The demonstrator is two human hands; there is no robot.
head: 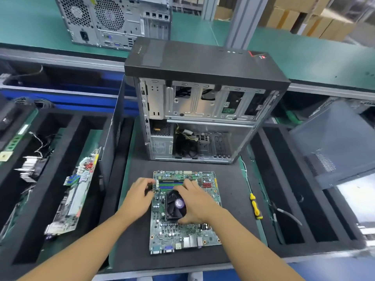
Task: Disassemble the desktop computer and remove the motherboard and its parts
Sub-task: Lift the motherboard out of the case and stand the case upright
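One green rectangular motherboard [176, 234] lies flat on the dark grey mat of the worktop [138, 246], its port side toward the person. A black square cooling fan [174, 205] sits on the middle of the board, and a row of green and blue memory slots [171, 184] runs across it just beyond the fan.

Both hands are on the board. The left hand [140, 197] has its fingers loosely curled, with the tips at the left end of the memory slots. Whether they pinch anything there cannot be told. The right hand [194, 203] lies across the right side of the fan, its fingers stretched out fairly straight to the right end of the slots and its thumb by the fan's near edge. It has no hold on anything that shows.

Just beyond the board stands the black and silver desktop computer case [203, 65], its side open. A yellow-handled screwdriver [256, 207] lies to the right of the board. In the black foam tray on the left, a second green circuit board [75, 197] leans on edge. Farther back, on a green surface, stands another grey metal computer case [113, 21].
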